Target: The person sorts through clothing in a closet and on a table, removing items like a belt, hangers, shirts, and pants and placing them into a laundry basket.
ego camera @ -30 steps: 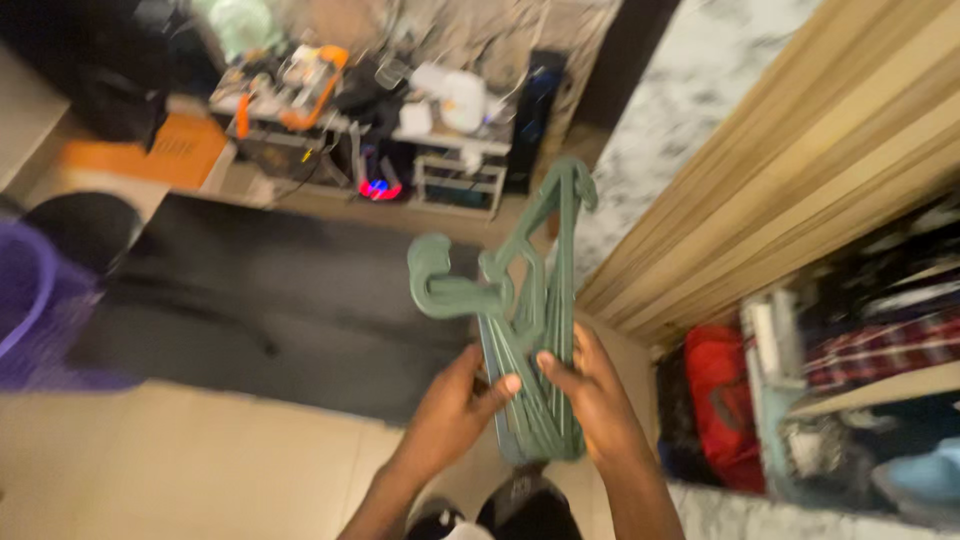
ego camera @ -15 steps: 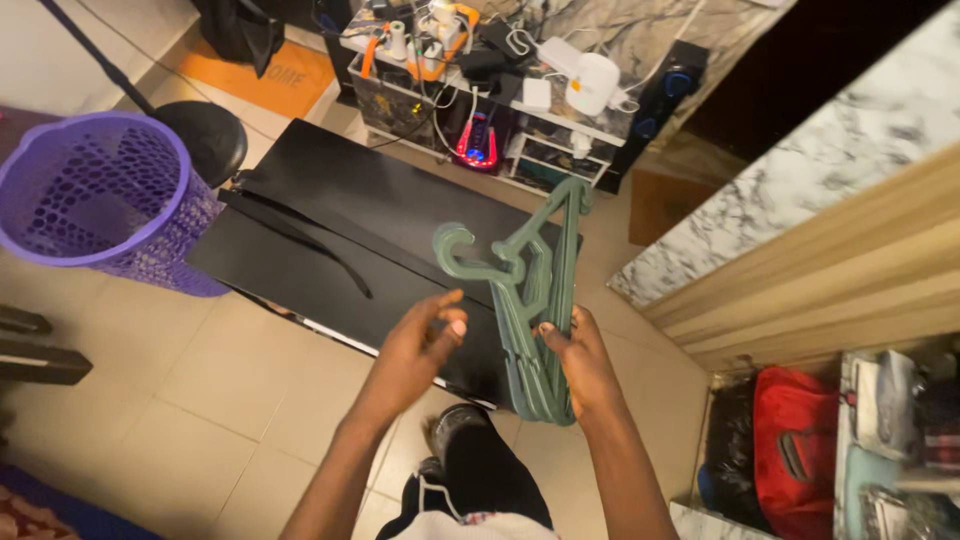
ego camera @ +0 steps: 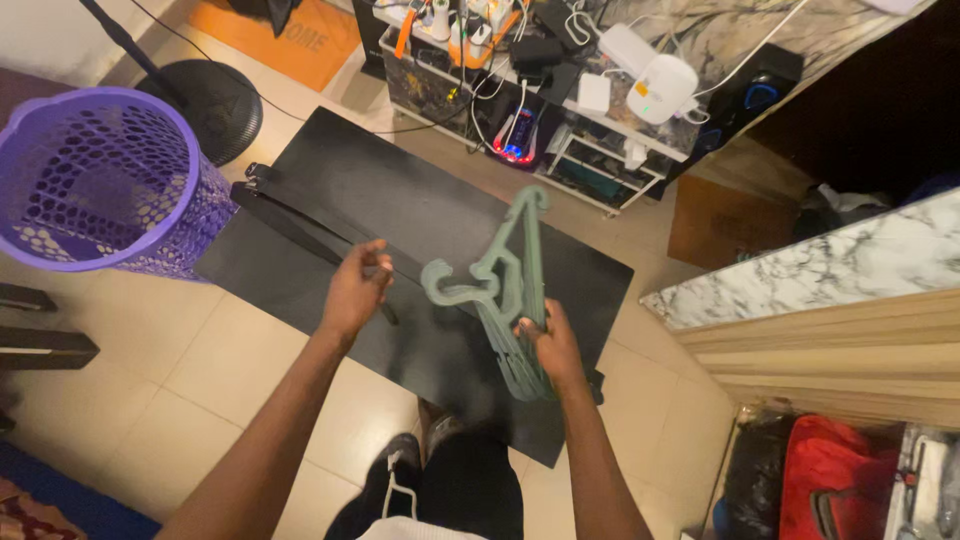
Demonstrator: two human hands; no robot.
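Note:
My right hand [ego camera: 552,345] grips a stack of green plastic hangers [ego camera: 505,290] near its lower end, the hooks pointing up and left. My left hand [ego camera: 355,290] hovers a little to the left of the hangers, fingers loosely curled, holding nothing. Both hands are above a large black board [ego camera: 400,200] that lies flat on the tiled floor. My legs in dark trousers [ego camera: 450,480] show below the hands.
A purple perforated laundry basket [ego camera: 100,180] stands at the left. A low shelf with cables, chargers and a white device [ego camera: 560,80] is at the far side. A marble-topped wooden cabinet [ego camera: 830,300] is at the right, a red bag [ego camera: 840,480] below it.
My left hand has let go of the hangers and moved off to the left. The view has swung left, bringing the purple basket in.

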